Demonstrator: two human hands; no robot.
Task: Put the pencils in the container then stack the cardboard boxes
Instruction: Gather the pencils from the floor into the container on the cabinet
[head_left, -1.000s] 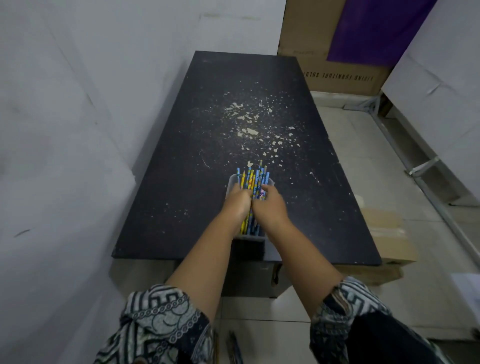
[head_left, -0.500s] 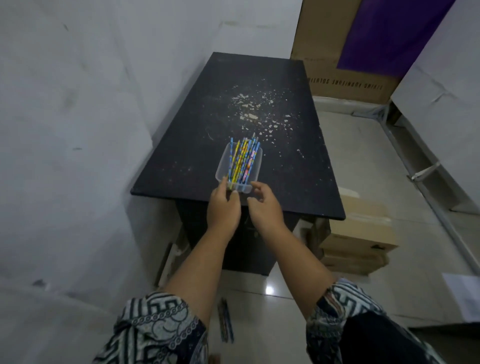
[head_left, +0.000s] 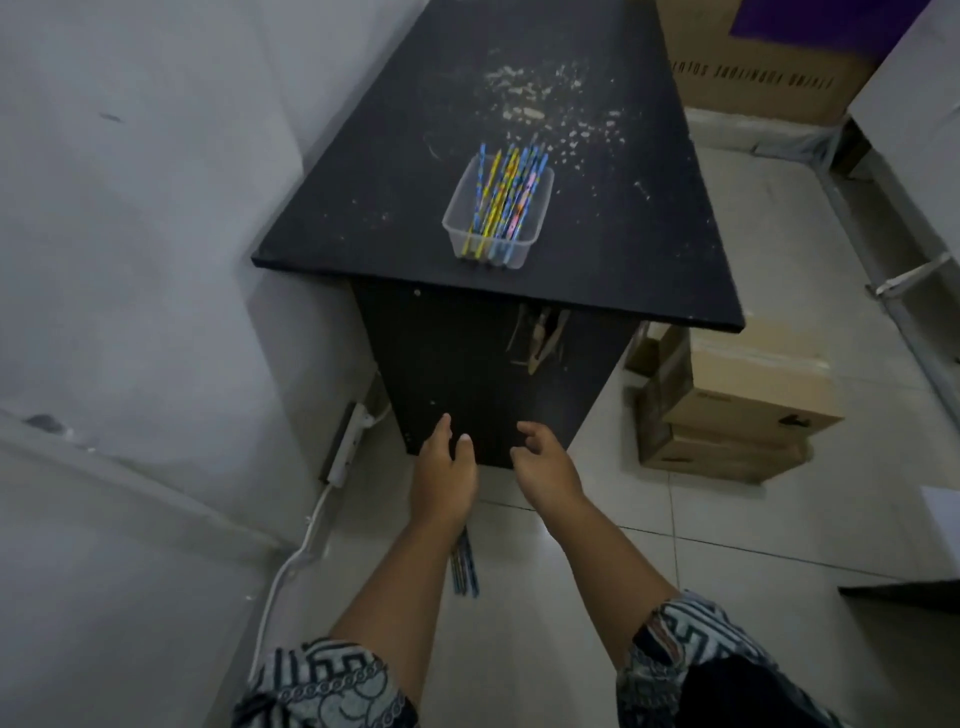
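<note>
Our left hand (head_left: 444, 467) and right hand (head_left: 545, 465) hang empty, fingers loose, low before the table (head_left: 395, 208), whose near end carries the container (head_left: 460, 224) of pencils (head_left: 501, 202). A few stray pencils (head_left: 464, 566) lie on the floor (head_left: 727, 545) under our left forearm; turning to the cardboard boxes (head_left: 737, 395) now, we risk leaving or treading on them.

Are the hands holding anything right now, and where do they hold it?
Nothing. The left hand and right hand are both empty; the bright pencils sit in the container.

Blue-and-yellow pencils (head_left: 501, 197), clear container (head_left: 496, 218), black table (head_left: 395, 171).
</note>
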